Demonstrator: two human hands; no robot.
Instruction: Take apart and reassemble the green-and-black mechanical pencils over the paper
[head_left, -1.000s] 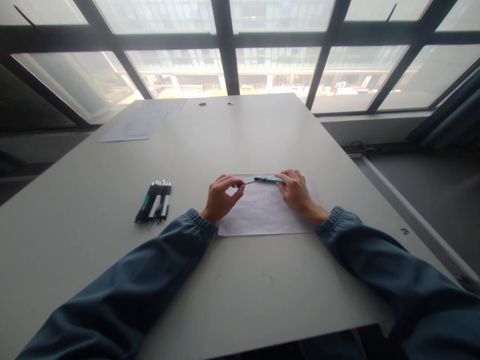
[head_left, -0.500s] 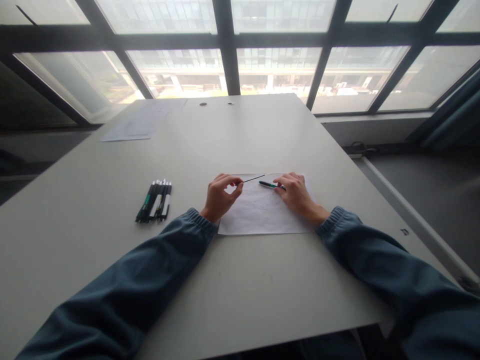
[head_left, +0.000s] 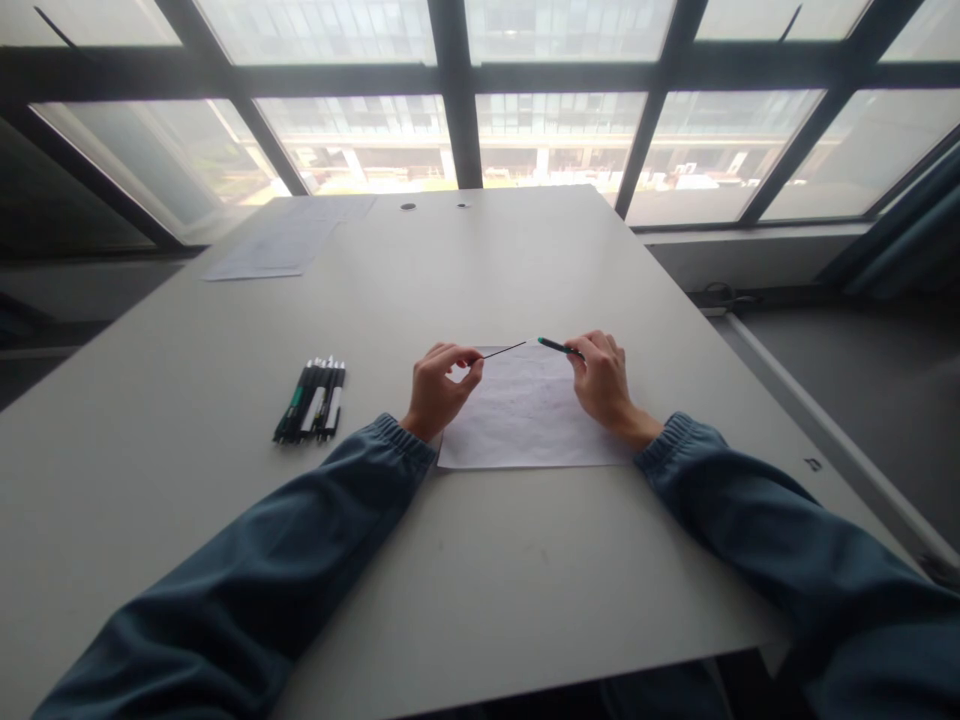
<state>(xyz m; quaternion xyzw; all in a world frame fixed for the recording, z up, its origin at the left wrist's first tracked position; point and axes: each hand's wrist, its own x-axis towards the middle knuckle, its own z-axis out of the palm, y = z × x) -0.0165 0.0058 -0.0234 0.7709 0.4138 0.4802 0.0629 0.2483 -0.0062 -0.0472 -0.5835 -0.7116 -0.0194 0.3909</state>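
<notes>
Head view hides much of the grip: the left hand (head_left: 439, 385) curls its fingers over whatever they pinch, so only a thin dark refill (head_left: 504, 350) shows, poking out to the right. The right hand (head_left: 602, 380) closes thumb and fingers on a green pen barrel (head_left: 556, 346), its tip pointing left, just apart from the refill's end. Both hover above a white paper sheet (head_left: 525, 435) whose faint marks are unreadable. A row of pens (head_left: 311, 402) lies well to the left on the table (head_left: 480, 560).

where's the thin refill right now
In the head view the thin refill is pinched in the left hand, above the sheet of paper, its tip pointing toward the pen barrel in the right hand.
</notes>
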